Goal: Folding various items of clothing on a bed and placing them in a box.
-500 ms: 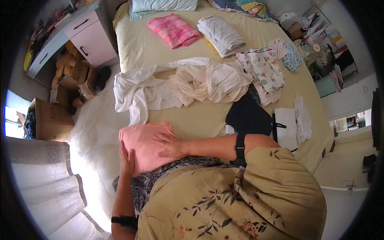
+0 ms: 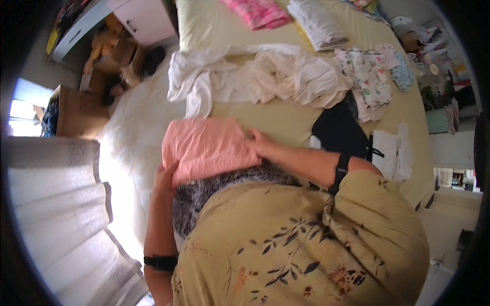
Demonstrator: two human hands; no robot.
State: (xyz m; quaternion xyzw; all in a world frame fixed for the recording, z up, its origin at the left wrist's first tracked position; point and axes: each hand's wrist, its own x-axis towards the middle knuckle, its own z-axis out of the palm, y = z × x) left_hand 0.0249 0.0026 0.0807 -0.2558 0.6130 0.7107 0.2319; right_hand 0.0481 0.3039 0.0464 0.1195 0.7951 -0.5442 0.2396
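A folded salmon-pink cloth (image 2: pixel 209 150) lies across my lap, over the dark patterned fabric (image 2: pixel 204 199) I wear there. At its lower left corner my left hand (image 2: pixel 166 176) is closed, thumb on top and fingers tucked out of sight. My right hand (image 2: pixel 259 143) grips the right edge, its fingers partly hidden and a little blurred. Just beyond the cloth, a crumpled white cloth (image 2: pixel 199 76) and a bunched cream cloth (image 2: pixel 301 76) lie on the bed. To the right of my right hand is a black garment (image 2: pixel 339 130).
The bed (image 2: pixel 265 117) also bears a pink checked cloth (image 2: pixel 260 13), a folded grey-white cloth (image 2: pixel 316 25), a printed garment (image 2: pixel 365 76) and white pieces (image 2: pixel 385 148). Left are a cardboard box (image 2: pixel 79 112), a drawer cabinet (image 2: pixel 145 20) and a curtain (image 2: pixel 56 188).
My right hand has gone from lying flat on the salmon-pink cloth to its right edge. The cloth now looks wider and slightly raised. The whole view has shifted, with the bed higher in it.
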